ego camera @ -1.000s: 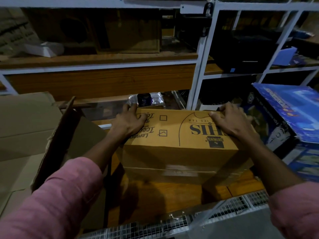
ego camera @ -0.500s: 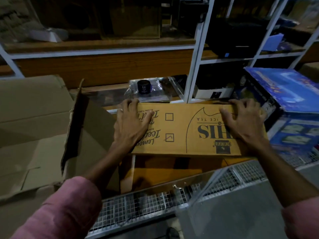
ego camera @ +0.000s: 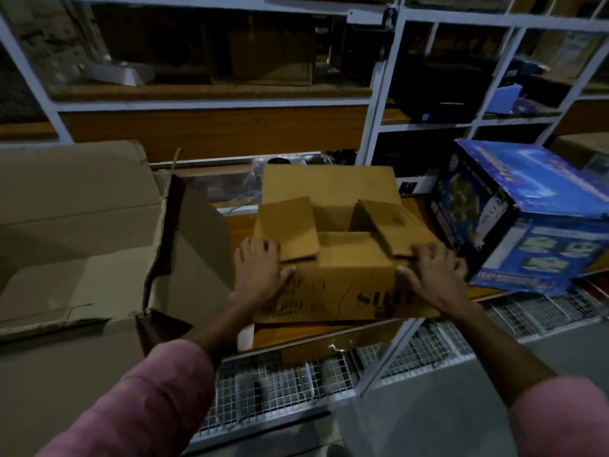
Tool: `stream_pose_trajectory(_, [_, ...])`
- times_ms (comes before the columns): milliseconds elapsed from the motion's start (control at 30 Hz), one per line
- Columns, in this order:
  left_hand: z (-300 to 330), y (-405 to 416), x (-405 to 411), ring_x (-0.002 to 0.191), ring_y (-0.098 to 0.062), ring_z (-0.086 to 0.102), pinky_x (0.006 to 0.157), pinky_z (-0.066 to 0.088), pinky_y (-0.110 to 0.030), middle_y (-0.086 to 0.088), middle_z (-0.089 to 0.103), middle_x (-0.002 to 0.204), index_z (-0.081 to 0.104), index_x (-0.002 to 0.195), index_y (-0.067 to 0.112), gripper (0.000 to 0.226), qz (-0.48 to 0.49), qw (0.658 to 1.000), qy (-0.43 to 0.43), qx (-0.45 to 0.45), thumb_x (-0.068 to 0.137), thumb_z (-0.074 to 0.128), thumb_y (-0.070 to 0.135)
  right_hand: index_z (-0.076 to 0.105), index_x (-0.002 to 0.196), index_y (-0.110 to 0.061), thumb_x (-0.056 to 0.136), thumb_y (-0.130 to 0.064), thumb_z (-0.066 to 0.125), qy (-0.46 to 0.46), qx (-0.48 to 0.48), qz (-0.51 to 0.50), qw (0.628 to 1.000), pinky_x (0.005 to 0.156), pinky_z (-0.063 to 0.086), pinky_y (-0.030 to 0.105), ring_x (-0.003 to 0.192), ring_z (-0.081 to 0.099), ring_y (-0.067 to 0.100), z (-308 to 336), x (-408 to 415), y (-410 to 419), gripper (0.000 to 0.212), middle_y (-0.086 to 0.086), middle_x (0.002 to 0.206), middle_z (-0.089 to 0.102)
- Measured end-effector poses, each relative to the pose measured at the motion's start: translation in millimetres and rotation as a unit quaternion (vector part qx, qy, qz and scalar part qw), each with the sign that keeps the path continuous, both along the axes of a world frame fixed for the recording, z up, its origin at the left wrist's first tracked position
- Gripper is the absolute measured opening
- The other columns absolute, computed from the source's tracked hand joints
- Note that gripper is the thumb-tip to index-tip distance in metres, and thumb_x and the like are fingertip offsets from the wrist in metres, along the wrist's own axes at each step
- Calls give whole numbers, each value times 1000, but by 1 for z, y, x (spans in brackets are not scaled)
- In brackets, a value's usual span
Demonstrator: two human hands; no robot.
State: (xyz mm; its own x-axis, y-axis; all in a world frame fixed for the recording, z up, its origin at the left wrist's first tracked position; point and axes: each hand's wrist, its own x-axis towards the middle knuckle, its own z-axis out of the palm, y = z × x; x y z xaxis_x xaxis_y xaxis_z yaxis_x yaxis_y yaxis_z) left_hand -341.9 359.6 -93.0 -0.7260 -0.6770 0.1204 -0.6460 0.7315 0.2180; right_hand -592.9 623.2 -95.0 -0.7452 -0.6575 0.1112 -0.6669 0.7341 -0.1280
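A brown printed cardboard box lies on the wooden shelf board, its open end facing up with several flaps loose and the far flap standing up. My left hand grips the box's near left corner, fingers curled over the top edge by the left flap. My right hand grips the near right corner, fingers over the right flap's edge and thumb on the printed face.
A large open cardboard carton stands at the left, its torn flap beside the box. A blue printed box sits tilted at the right. White metal shelving rises behind. Wire mesh lies below the shelf edge.
The box has been turned over toward me: the printed face now faces me and the open flapped end faces up. Both hands shifted from the far corners to the near corners.
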Motion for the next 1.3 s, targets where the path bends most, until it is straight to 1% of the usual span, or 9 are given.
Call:
stream_pose_trajectory(100, [-18,4,-13,139,-37,29,115,24,-56,-12,41,145,44,138,22,65,-31,993,-92,70,92,44,68,38,136,-29,95,-57,51,-81,85,38,992,107,32,60,133,33,36,-22,7,-15,51,11,145,32])
stream_pose_trajectory(333, [-42,12,-37,135,-34,32,113,29,-54,-10,33,149,34,143,25,68,-38,996,-71,36,92,46,68,30,142,-28,97,-50,48,-81,86,15,993,104,28,67,141,19,34,-36,7,-48,53,8,152,23])
stream_pose_trajectory(500, [-41,12,-73,136,-36,30,112,27,-58,-10,32,149,37,140,24,70,-24,996,-69,48,90,40,73,51,137,-18,98,-39,52,-10,-58,103,993,110,34,44,130,42,25,-33,32,-76,45,8,140,48])
stream_pose_trajectory(633, [-44,16,-111,139,-32,26,112,25,-56,-9,30,151,44,137,23,55,-70,996,-51,37,96,41,60,48,141,-10,103,-36,45,-147,-100,192,965,109,36,39,132,44,27,-47,45,-109,46,11,142,47])
stream_pose_trajectory(833, [-62,11,-123,146,-29,18,116,18,-57,-4,33,155,45,141,24,48,-67,995,-57,52,98,42,44,26,154,-13,104,-43,41,-191,-92,88,973,113,34,47,146,25,32,-53,3,-115,60,13,164,16])
stream_pose_trajectory(967, [-70,14,-117,145,-28,25,114,24,-56,-1,40,152,48,140,26,46,-64,996,-55,-1,96,40,38,11,158,-19,104,-38,46,-230,-121,22,965,107,40,54,141,38,38,-53,-44,-103,68,15,163,20])
stream_pose_trajectory(1067, [-72,14,-116,142,-29,31,110,30,-55,-1,45,147,51,136,26,48,-58,996,-59,-28,93,36,41,22,155,-13,97,-43,53,-44,-65,-41,996,119,20,55,150,14,39,-60,-86,-86,73,18,164,11])
stream_pose_trajectory(1133, [-75,14,-115,140,-29,33,109,32,-54,-1,48,144,53,133,25,49,-57,996,-55,-40,92,33,42,29,152,-9,94,-44,55,-2,-39,-61,997,122,9,52,151,8,39,-63,-108,-75,72,22,162,16])
stream_pose_trajectory(1300, [-79,14,-115,137,-29,36,106,34,-53,-1,49,141,56,130,25,46,-58,996,-33,-50,93,35,42,35,145,-15,96,-45,47,-56,-15,-115,992,112,29,54,138,33,40,-68,-130,-67,59,20,148,38])
